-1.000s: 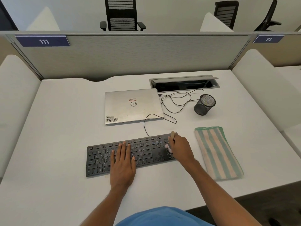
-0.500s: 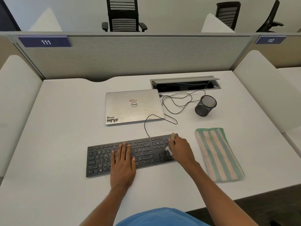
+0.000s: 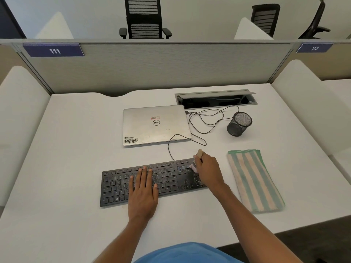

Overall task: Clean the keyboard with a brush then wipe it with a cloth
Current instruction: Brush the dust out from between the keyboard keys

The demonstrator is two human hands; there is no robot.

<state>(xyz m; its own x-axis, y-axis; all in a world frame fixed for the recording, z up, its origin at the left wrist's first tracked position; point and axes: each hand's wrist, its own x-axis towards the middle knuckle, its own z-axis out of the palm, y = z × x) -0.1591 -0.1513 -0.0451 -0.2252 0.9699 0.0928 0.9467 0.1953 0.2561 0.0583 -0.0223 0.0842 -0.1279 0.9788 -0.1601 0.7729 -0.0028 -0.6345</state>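
A black keyboard point(image 3: 117, 185) lies on the white desk point(image 3: 76, 149) in front of me. My left hand point(image 3: 142, 194) rests flat on its middle keys, fingers straight. My right hand point(image 3: 209, 172) grips a small brush point(image 3: 197, 158) with a pale wooden handle; its light bristles touch the keys at the keyboard's upper right corner. A folded cloth point(image 3: 254, 180) with green and peach stripes lies flat on the desk just right of the keyboard, untouched.
A closed silver laptop point(image 3: 155, 125) sits behind the keyboard, with a thin black cable point(image 3: 205, 122) looping to an open cable hatch point(image 3: 215, 100). A black mesh pen cup point(image 3: 239, 123) stands behind the cloth. Grey partitions enclose the desk on three sides.
My right hand has moved the brush a little toward the back edge of the keyboard's right end. My left hand has stayed flat on the keys.
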